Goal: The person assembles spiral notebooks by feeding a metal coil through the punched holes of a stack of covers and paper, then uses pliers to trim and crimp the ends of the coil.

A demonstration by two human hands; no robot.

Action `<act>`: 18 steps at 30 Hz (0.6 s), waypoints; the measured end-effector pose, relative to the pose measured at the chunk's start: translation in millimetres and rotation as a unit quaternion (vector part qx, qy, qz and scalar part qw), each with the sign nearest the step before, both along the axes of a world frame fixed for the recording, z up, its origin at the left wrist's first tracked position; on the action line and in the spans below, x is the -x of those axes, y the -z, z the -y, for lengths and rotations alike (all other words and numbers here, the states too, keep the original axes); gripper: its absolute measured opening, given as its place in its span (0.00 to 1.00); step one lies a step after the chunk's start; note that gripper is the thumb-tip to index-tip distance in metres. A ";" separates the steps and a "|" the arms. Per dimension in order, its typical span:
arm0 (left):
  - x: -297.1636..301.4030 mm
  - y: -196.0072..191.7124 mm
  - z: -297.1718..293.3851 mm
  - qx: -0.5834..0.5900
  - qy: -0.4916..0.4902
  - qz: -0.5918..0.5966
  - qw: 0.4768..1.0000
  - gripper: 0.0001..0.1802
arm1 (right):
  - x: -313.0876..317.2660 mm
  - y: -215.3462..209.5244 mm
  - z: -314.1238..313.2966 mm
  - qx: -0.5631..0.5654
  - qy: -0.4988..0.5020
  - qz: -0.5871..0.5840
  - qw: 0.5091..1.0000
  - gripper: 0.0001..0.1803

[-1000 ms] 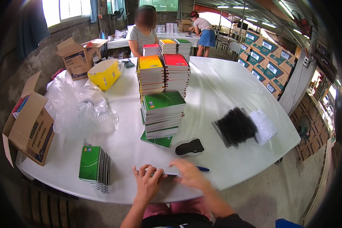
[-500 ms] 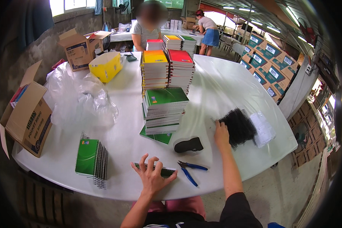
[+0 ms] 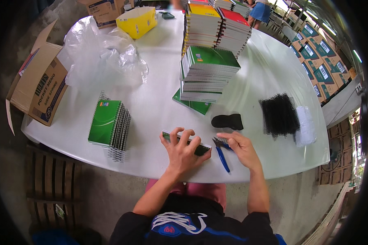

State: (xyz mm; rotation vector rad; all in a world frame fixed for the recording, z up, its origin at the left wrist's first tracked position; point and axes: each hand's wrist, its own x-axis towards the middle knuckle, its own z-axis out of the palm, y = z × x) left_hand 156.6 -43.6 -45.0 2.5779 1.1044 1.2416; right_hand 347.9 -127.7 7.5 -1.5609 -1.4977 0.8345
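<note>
My left hand (image 3: 180,154) is closed over a small green-covered notebook (image 3: 201,150), which stands on edge on the table near its front edge. To its right, my right hand (image 3: 243,152) has its fingers pinched on a thin dark spiral coil (image 3: 223,140), whose end points toward the notebook. Blue-handled cutters (image 3: 222,158) lie just under and beside that hand, partly covered by it. A black rounded object (image 3: 227,121) rests beyond them. Farther right lies a pile of black spiral coils (image 3: 279,114) beside a white bundle (image 3: 305,126).
Green notebooks with coils (image 3: 105,122) are stacked at left. Ahead rise a leaning green stack (image 3: 210,61) and taller yellow (image 3: 202,24) and red stacks (image 3: 235,30). An open carton (image 3: 49,87), clear plastic (image 3: 106,61) and a yellow box (image 3: 137,22) occupy the left side.
My right hand has come from the black coil pile back toward the notebook, with a coil in its fingers. The left hand keeps its hold. The view has tilted downward.
</note>
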 end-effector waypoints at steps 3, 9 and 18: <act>0.2 1.4 0.1 -0.003 -0.002 0.006 1.000 0.20 | 15.0 8.6 0.9 -0.030 0.072 -0.002 0.997 0.11; -1.9 1.4 0.7 -0.002 -0.012 0.007 1.000 0.21 | 28.0 16.3 -2.2 -0.103 0.068 0.065 0.990 0.07; -0.4 5.6 -0.1 0.002 -0.015 -0.014 1.000 0.24 | 28.3 -5.4 -4.2 0.133 0.025 -0.115 0.984 0.10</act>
